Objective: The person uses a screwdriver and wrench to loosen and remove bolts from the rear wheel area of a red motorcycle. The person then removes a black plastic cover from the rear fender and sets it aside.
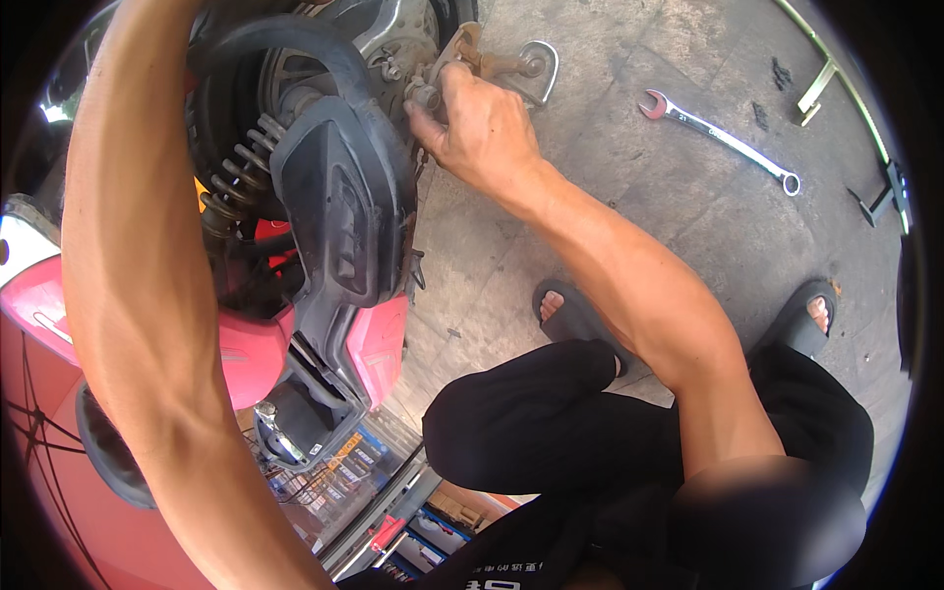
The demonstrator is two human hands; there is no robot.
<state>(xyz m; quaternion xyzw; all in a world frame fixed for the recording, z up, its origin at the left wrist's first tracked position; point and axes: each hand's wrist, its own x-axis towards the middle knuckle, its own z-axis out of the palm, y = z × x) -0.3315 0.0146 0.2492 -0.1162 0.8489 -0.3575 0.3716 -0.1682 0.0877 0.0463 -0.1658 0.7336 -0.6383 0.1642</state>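
Observation:
My right hand (484, 128) reaches to the wheel end of a scooter with pink panels (379, 344). Its thumb and index finger are closed around a metal nut (426, 97) at the axle, beside a rusty bracket (464, 47). My left forearm (143, 246) stretches up across the left side, and its hand lies beyond the upper edge. Between my arms are a black ribbed plastic housing (344, 206), a curved black hose (295, 39) and a coil-spring shock absorber (241, 177). The fingers partly hide the nut.
A combination wrench (728, 141) lies on the grey tiled floor (629, 187) to the right. A pale metal stand (818, 88) stands at the far right. My sandalled feet (575, 315) are below the wrench. Near the lower edge is a case with several packages (354, 462).

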